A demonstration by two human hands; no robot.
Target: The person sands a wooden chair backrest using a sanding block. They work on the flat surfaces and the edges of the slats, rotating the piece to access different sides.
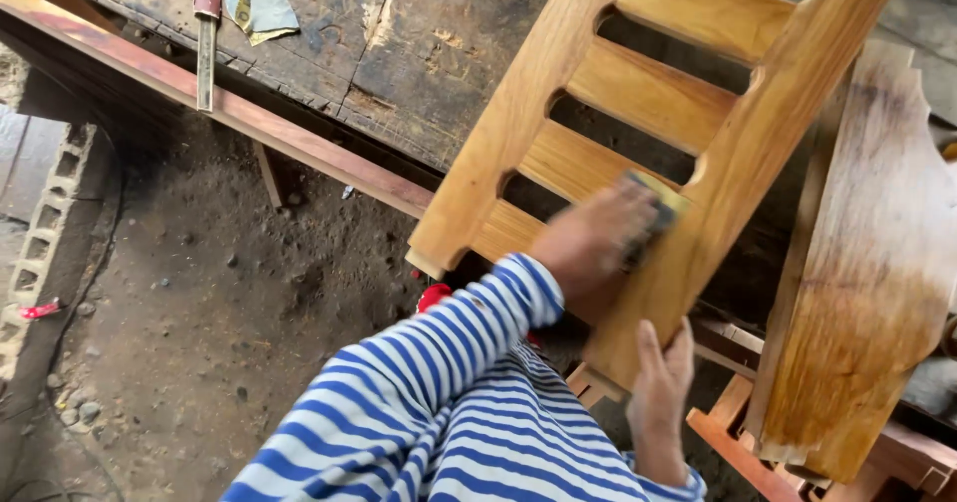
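A slatted frame of light golden wood (558,93) lies tilted across the middle, with several flat slats between two long rails. My left hand (596,243), in a blue and white striped sleeve, presses a folded piece of sandpaper (660,201) against the lowest slat, close to the right rail. The hand and the sandpaper are blurred. My right hand (662,387) grips the lower end of the right rail (743,163) from below, fingers wrapped over its edge.
A shaped wooden panel (867,263) leans at the right over reddish wooden pieces (733,447). A worn dark workbench (399,53) at the top carries a red-handled tool (206,23) and a loose sandpaper sheet (261,8). Dirt floor (199,313) and a concrete block (50,203) lie left.
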